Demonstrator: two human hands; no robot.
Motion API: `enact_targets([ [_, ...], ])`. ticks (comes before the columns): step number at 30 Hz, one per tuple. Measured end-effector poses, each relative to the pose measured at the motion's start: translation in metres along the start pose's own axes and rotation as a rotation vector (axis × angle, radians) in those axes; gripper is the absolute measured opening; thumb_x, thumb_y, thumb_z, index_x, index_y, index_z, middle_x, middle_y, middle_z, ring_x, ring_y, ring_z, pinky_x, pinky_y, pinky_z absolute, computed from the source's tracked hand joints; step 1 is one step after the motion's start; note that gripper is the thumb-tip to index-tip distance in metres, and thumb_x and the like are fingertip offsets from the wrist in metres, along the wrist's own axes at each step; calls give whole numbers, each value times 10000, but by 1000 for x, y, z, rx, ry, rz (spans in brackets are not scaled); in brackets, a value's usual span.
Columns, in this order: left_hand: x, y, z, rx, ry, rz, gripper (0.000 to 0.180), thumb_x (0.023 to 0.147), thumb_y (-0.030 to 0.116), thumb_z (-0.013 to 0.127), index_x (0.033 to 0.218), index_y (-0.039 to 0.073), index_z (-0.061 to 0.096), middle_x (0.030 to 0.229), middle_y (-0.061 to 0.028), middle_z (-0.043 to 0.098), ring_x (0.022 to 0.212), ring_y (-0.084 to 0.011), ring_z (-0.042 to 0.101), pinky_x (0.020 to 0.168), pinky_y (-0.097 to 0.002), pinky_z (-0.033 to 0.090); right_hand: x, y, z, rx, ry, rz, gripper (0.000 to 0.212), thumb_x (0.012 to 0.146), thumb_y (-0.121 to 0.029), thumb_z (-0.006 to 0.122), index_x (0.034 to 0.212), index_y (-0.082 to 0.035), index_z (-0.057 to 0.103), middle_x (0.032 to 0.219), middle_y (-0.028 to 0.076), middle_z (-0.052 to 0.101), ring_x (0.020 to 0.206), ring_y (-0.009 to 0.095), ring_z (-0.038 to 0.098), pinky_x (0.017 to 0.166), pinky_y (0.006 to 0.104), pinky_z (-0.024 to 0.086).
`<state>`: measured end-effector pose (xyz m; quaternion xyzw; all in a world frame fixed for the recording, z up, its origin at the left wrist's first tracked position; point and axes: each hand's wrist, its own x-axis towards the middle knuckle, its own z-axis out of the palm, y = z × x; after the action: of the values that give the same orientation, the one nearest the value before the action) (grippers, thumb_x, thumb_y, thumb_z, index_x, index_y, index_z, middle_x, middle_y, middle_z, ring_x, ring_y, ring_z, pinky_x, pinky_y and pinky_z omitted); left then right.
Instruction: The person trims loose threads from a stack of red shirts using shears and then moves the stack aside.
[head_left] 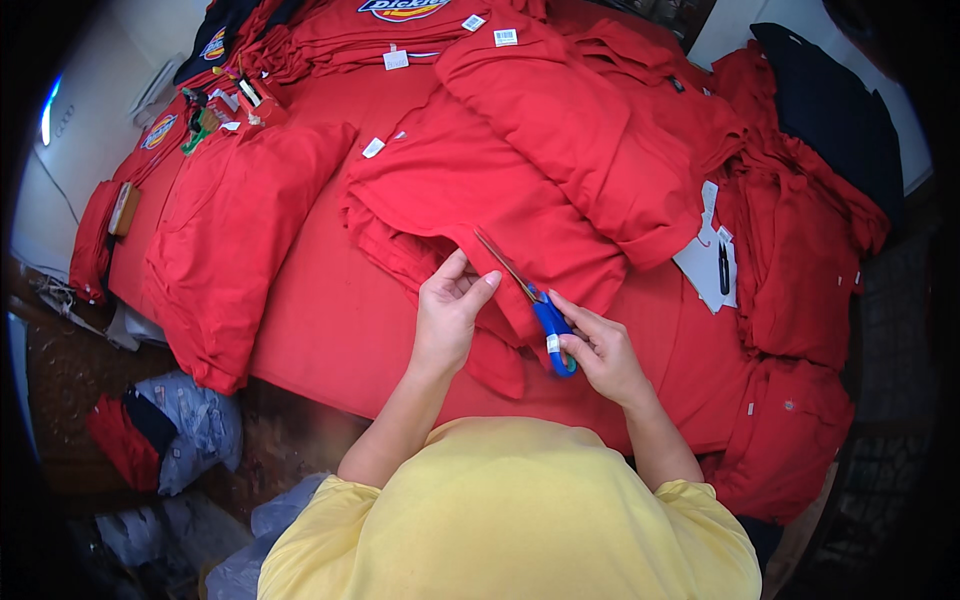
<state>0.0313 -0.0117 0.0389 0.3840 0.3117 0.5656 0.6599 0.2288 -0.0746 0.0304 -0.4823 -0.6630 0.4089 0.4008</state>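
A red garment (470, 180) lies spread over the middle of the table, its near edge folded and rumpled. My left hand (450, 300) is closed at that edge, thumb and fingers pinching the cloth. Scissors (552, 332) with blue handles are gripped in my right hand (604, 352). Their narrow blades point up and to the left, over the garment just right of my left fingertips. The blades look nearly together. Whether a thread lies between them is too small to tell.
Rolled red fabric (570, 130) lies beyond the garment. Piled red clothes (795, 260) line the right side, beside a white card (708, 265) with a black pen-like tool (723, 268). Another red garment (240, 240) drapes over the left table edge. A red box of tools (262, 103) stands far left.
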Motion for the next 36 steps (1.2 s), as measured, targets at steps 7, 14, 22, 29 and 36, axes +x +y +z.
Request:
enact_targets([
  [7,5,-8,-11,-16,35,56,363,847,-65,564,1207,-35,530,1158,-69,583,978,-101,570,882,-250,454,-2,6,4,10,19,-28,505,848,-27,580,1340,-55,469,921,123,620,710,132,577,674,273,483],
  [14,-1,4,0,7,-21,-25,451,843,-74,554,1281,-34,456,1195,-81,563,1089,-143,543,959,-273,425,9,6,5,6,15,-45,499,859,-46,584,1343,-49,462,947,121,624,726,137,572,673,267,483],
  [22,8,3,-12,18,17,6,501,827,-91,557,1308,-29,432,1211,-78,549,1090,-129,538,942,-264,430,12,-4,8,-97,7,-126,487,870,-27,545,1348,-48,455,887,106,627,655,121,558,645,268,480],
  [29,8,10,-10,-18,18,-59,493,829,-96,553,1303,-17,441,1176,-68,565,1063,-118,550,928,-257,431,20,2,5,55,-44,72,505,871,-92,589,1354,-46,446,913,114,617,744,151,580,691,280,480],
  [36,14,10,-18,-42,18,-43,394,840,-56,560,1229,-19,507,1058,-46,594,936,-92,550,853,-247,437,27,6,16,-50,3,-126,492,866,-56,573,1345,-56,463,906,120,635,706,128,590,675,277,486],
])
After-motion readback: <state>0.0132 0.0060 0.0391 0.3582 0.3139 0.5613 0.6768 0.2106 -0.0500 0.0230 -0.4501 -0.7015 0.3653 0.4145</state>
